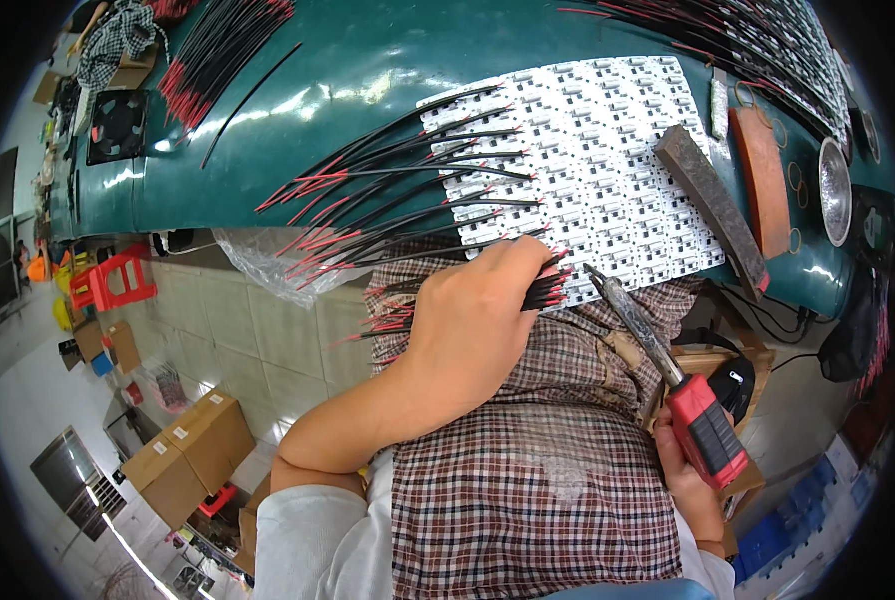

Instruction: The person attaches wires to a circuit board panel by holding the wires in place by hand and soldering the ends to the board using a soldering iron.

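Table (368, 60) was glossy green; iron (668, 370) had red plastic grip w/ dull scorched metal shaft; apron (528, 500) was checked cloth.

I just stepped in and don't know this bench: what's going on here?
A person sits at a green table with a white panel of small circuit boards laid on it. The left hand grips a bundle of black and red wires at the panel's near edge, where other wires already fan out to the left. The right hand holds a red-handled soldering iron, its tip close to the wire ends. A checked cloth covers the lap.
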A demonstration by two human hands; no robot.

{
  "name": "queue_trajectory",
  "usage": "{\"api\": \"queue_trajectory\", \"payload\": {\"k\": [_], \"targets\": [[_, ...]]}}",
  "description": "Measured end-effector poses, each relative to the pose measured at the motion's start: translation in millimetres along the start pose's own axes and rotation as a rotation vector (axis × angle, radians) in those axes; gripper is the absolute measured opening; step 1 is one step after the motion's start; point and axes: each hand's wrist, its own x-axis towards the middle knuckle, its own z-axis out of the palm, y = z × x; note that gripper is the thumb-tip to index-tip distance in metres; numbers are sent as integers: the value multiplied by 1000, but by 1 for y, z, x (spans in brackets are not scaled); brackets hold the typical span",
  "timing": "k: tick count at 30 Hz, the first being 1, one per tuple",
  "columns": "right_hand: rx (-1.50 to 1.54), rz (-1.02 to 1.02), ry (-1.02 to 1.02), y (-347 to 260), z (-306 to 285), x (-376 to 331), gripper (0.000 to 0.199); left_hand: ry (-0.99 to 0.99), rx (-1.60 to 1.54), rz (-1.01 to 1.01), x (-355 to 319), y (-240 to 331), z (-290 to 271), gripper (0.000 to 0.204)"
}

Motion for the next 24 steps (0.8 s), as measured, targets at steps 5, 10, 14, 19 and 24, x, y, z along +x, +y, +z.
{"api": "queue_trajectory", "payload": {"k": [5, 10, 14, 19, 24], "targets": [[19, 52, -20, 0, 0, -2, 31, -51, 33, 22, 0, 3, -3, 29], [50, 80, -14, -1, -1, -1, 30, -56, -12, -53, -2, 1, 1, 18], [59, 1, -28, 0, 0, 10, 27, 32, 40, -8, -2, -2, 10, 18], [22, -54, -58, 0, 1, 14, 23, 95, 59, 20, -2, -6, 15, 20], [67, 4, -90, 0, 3, 17, 20, 112, 65, 23, 0, -7, 17, 20]]}}
